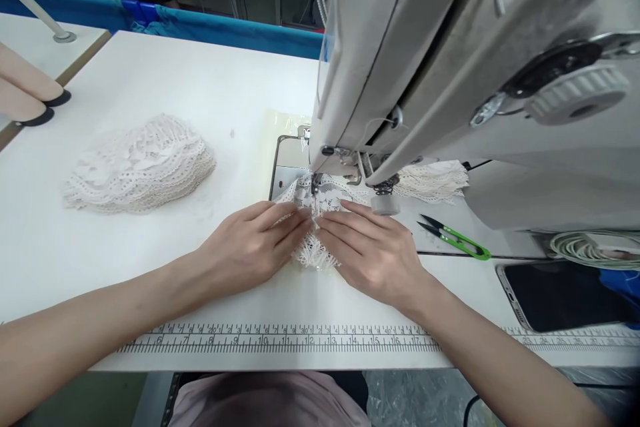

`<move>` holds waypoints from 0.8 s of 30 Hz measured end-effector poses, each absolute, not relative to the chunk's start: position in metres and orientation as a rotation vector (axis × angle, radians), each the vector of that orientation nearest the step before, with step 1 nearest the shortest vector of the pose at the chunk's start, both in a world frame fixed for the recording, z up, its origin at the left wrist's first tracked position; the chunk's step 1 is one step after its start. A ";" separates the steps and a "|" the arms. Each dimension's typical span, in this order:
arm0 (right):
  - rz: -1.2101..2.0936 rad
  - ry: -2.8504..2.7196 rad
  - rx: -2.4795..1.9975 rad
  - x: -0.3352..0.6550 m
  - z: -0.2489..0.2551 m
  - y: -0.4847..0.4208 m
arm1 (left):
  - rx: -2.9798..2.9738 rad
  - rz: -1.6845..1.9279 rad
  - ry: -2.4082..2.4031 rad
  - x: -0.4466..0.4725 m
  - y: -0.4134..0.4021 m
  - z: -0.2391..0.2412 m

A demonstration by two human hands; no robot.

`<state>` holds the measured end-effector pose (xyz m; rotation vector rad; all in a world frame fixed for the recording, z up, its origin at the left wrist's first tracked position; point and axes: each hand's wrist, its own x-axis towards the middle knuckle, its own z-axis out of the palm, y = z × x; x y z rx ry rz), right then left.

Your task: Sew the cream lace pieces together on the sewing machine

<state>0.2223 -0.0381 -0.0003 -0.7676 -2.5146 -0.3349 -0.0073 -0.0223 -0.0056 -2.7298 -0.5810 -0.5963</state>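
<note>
Your left hand [253, 247] and right hand [377, 247] flank white openwork lace [316, 252], touching it — whether pinching, I cannot tell — seemingly steadying it at the metal presser foot [315, 184], beyond the white table [280, 307]'s front edge; green-handled, dark-bladed snips [463, 244] lie handily rightward.

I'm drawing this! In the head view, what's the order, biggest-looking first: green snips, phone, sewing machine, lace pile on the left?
1. Sewing machine, cut off by the picture's edge
2. Lace pile on the left
3. Phone
4. Green snips
</note>
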 end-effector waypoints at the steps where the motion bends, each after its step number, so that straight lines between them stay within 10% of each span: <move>1: -0.334 -2.518 -0.766 0.222 0.000 -0.038 | -2.737 -0.588 -0.578 -0.008 -0.023 -0.006; 24: -0.363 -2.508 -0.809 0.222 -0.003 -0.030 | -2.741 -0.592 -0.623 -0.008 -0.012 -0.009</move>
